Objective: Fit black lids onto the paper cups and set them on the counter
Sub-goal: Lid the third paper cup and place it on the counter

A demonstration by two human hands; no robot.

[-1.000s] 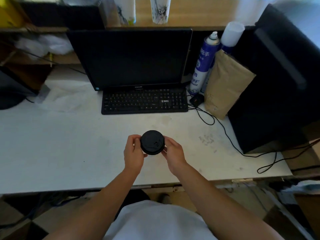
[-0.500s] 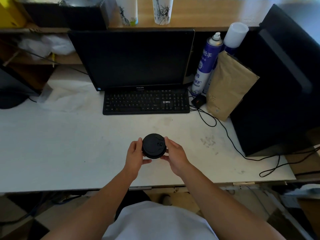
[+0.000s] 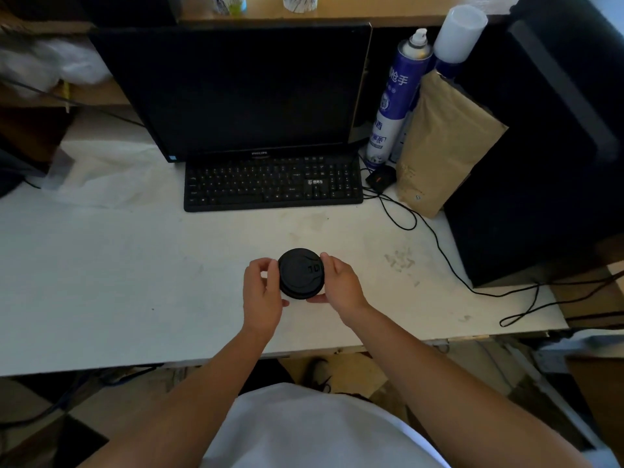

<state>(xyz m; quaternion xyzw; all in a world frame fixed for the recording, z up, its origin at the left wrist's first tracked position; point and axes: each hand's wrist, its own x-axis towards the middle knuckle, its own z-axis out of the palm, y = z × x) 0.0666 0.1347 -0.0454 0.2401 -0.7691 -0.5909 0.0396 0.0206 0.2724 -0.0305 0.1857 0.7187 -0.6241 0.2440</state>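
Black lid (image 3: 300, 273) between both hands, left hand (image 3: 261, 295) and right hand (image 3: 339, 285).

Keyboard (image 3: 273, 184) ahead, box (image 3: 526, 197) right, open desktop (image 3: 101, 282) left

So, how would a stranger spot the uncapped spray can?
Find the black monitor on the white desk. Just right of it, beside a brown paper bag, stand two blue cans. The uncapped can shows a bare nozzle; the other can wears a white cap.

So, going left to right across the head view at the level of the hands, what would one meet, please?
Left hand → black lid → right hand → scuff marks → black computer tower.
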